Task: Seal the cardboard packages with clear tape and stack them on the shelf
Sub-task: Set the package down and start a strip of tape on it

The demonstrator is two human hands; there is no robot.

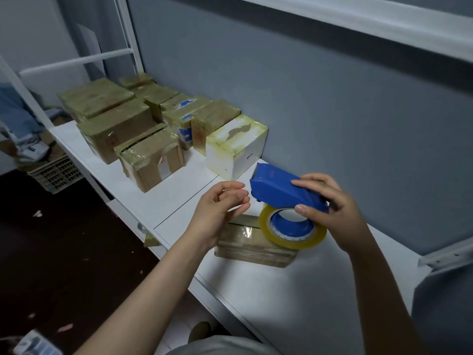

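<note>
My right hand (pixel 330 208) grips a blue tape dispenser (pixel 279 190) that carries a roll of clear yellowish tape (pixel 294 239). It hovers just above a flat cardboard package (pixel 245 242) lying on the white shelf surface (pixel 307 290). My left hand (pixel 220 208) is held beside the dispenser's toothed end with fingers curled toward the thumb; whether it pinches the tape's end is not visible. Tape bands shine on the package's top and sides.
Several taped cardboard boxes (pixel 115 119) and a white box (pixel 235 147) stand along the shelf to the left, by the grey wall. A plastic crate (pixel 56 172) sits on the dark floor at left. An upper shelf rail (pixel 384 24) runs overhead.
</note>
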